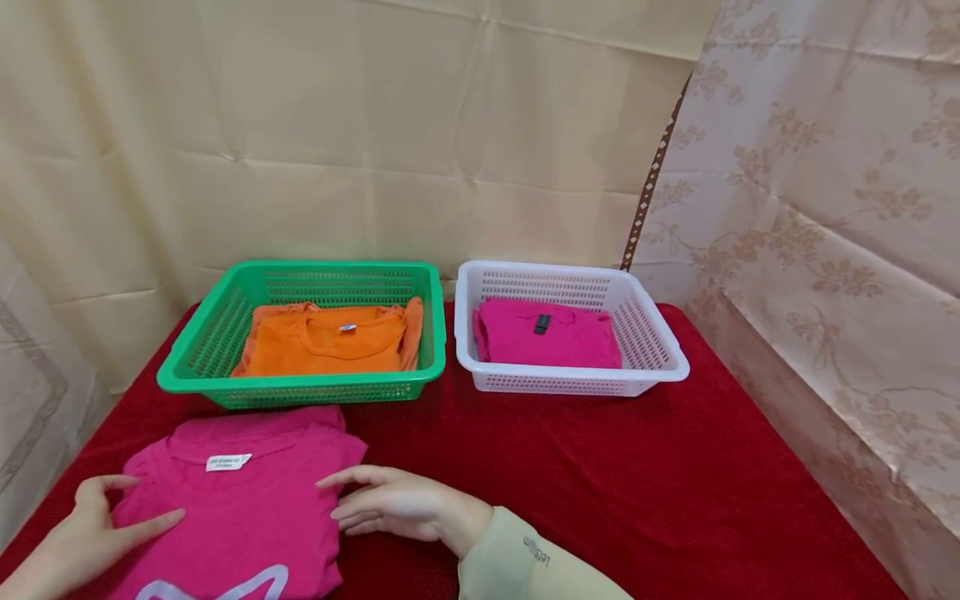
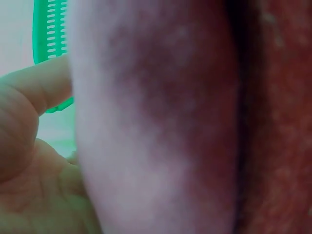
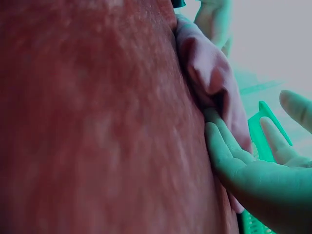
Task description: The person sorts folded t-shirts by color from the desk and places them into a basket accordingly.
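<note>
A folded magenta T-shirt (image 1: 247, 500) with a white neck label and a pale print lies at the front left of the table. My left hand (image 1: 97, 529) is at its left side, thumb extended over the cloth and the other fingers by the edge. In the left wrist view the shirt's blurred side hides part of that hand (image 2: 34, 131). At the opposite side, my right hand (image 1: 397, 504) touches the shirt's edge with relaxed fingers. The right wrist view shows its lower fingertips under the shirt's fold (image 3: 209, 73), with thumb and forefinger held apart from it.
Behind the shirt stands a green basket (image 1: 300, 385) holding folded orange clothes (image 1: 330, 342). To its right is a white basket (image 1: 562, 385) with a folded magenta garment (image 1: 551, 337). A red cloth (image 1: 637, 475) covers the table; curtains (image 1: 337, 125) hang behind and beside it.
</note>
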`<state>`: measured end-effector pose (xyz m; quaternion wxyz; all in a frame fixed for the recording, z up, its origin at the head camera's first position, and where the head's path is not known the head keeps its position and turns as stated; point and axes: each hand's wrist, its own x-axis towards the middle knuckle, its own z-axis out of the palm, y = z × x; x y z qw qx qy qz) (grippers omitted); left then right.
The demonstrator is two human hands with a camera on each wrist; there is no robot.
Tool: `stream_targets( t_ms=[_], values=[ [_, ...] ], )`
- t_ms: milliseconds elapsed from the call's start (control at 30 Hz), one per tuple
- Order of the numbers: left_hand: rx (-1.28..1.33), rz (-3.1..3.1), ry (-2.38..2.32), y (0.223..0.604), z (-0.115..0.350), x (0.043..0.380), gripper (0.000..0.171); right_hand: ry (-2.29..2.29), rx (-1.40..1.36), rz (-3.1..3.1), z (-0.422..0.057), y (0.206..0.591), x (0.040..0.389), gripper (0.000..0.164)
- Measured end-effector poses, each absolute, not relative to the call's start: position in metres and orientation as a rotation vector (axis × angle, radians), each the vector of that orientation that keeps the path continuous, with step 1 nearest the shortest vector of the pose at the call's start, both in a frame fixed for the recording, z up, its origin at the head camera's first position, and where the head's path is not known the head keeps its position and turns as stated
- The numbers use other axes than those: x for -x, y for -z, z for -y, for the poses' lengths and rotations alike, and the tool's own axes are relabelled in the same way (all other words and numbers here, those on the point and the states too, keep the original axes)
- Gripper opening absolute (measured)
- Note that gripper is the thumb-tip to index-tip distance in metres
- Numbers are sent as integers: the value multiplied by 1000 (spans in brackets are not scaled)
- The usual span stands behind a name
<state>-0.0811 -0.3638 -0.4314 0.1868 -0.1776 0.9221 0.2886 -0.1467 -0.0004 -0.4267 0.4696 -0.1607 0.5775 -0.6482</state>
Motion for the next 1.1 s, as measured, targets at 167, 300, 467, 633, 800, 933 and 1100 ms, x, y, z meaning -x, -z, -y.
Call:
stream_targets(
  t_ms=[167, 300, 467, 633, 800, 933, 1100],
  values=[
    [455, -2620, -879, 432, 365, 80, 100, 1570, 376, -1388, 16, 428, 146, 41],
    [378, -2635, -931, 433, 365, 82, 92, 1618, 292, -1375, 25, 430, 146, 43],
    [290, -2629, -932, 432, 366, 81, 77, 1627, 251, -1378, 36, 430, 144, 47],
    [273, -2593, -894, 433, 366, 83, 65, 1611, 221, -1428, 44, 429, 143, 46],
    [274, -2600, -837, 438, 369, 85, 67, 1643, 185, -1441, 51, 430, 139, 48],
    [247, -2671, -767, 441, 369, 88, 68, 1681, 167, -1447, 58, 429, 131, 53],
    [280, -2669, -787, 443, 367, 86, 75, 1776, 99, -1418, 62, 433, 125, 47]
  ],
)
